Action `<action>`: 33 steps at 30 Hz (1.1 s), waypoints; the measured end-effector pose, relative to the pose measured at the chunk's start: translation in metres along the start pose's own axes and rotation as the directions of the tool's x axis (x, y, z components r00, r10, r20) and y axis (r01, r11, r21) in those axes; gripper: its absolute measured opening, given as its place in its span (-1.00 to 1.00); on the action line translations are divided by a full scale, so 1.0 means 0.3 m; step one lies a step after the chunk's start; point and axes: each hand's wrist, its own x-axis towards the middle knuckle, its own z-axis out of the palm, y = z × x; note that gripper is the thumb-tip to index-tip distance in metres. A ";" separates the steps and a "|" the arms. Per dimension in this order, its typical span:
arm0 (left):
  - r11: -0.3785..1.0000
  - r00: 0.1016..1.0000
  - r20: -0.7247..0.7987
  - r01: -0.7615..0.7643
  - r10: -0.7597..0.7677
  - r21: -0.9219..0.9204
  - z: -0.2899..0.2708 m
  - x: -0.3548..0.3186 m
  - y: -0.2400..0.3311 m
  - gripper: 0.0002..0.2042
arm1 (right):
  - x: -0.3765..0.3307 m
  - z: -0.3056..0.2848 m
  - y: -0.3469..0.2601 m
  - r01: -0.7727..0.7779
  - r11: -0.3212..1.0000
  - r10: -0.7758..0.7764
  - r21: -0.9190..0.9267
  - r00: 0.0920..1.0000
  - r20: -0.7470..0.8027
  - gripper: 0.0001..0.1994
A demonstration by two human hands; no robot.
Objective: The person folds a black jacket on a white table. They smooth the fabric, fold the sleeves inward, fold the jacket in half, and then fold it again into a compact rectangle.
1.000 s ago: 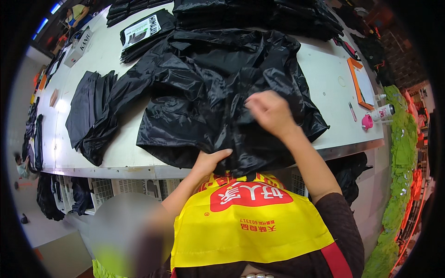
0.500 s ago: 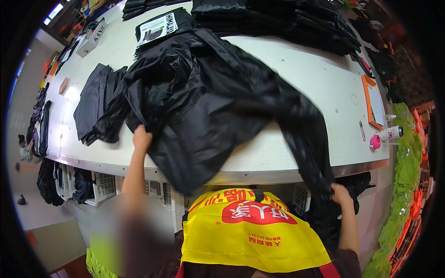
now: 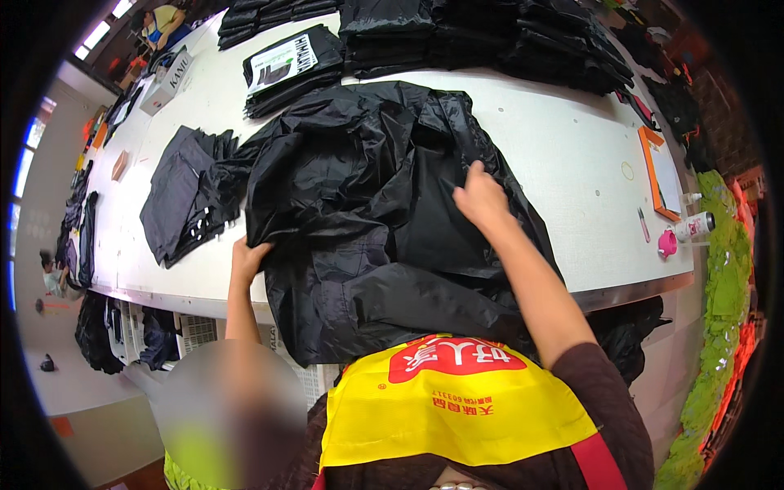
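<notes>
A thin, shiny black jacket [image 3: 408, 196] lies crumpled across the white table and hangs over its front edge towards my yellow apron [image 3: 457, 408]. My left hand [image 3: 249, 260] is closed on the jacket's left edge, close to the table's front. Over the right part of the jacket is my right hand [image 3: 483, 200], thumb and index finger apart, the other fingers partly hidden. Just left of the jacket lies a pile of dark folded garments [image 3: 175, 200], partly touched by its cloth.
Tall stacks of black packed garments [image 3: 465, 37] stand at the back, beside a bagged pile with a printed sheet [image 3: 282, 65]. An orange-edged board [image 3: 660, 175], a pink object [image 3: 667, 243] and a bottle [image 3: 696, 224] are at the right. Another person [image 3: 162, 26] works far left.
My right hand has let go of the sleeve at the lower right and moved up and left over the jacket. The jacket has been drawn nearer; my left hand keeps its edge.
</notes>
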 end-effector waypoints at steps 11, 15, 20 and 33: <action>0.741 0.981 -0.021 0.131 -0.192 -0.659 -0.036 -0.053 -0.062 -0.60 | 0.470 0.081 0.410 -0.088 0.979 0.121 0.182 0.976 -0.182 -0.55; 0.880 0.919 -0.240 0.186 -0.313 -0.438 -0.271 -0.063 -0.169 -0.66 | 0.449 -0.445 0.533 0.349 0.784 -0.297 0.513 0.937 -0.184 -0.67; 0.910 0.899 -0.200 0.340 -0.389 -0.240 -0.317 -0.014 -0.204 -0.62 | 0.475 -0.726 1.140 0.184 0.565 0.012 0.804 0.973 -0.231 -0.62; 0.913 0.905 0.204 0.397 -0.373 -0.095 -0.071 0.141 -0.013 -0.56 | 0.261 -0.293 0.577 0.136 0.986 -0.098 0.095 0.941 -0.325 -0.72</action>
